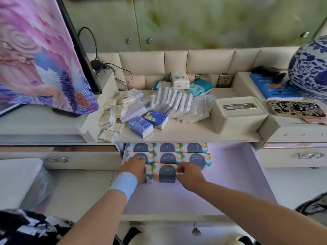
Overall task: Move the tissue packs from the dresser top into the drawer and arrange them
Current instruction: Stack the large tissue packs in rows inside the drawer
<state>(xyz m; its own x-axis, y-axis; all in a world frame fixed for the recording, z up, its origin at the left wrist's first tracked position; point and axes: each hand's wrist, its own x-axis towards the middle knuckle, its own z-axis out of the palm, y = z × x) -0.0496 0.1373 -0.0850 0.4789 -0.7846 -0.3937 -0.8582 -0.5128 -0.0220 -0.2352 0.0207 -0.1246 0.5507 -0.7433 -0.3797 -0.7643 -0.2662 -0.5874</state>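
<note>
There is one view only, from a wide-angle camera on the person's head, looking forward and steeply down over both forearms into the open drawer (230, 174), whose front edge lies near the bottom of the frame. It faces the wall squarely, so the front edge of the dresser top (194, 135) runs level across the middle, with the padded back panel (210, 59) above it. It sits close, at arm's reach, and the wide lens bends straight edges toward the left and right sides of the frame.
</note>
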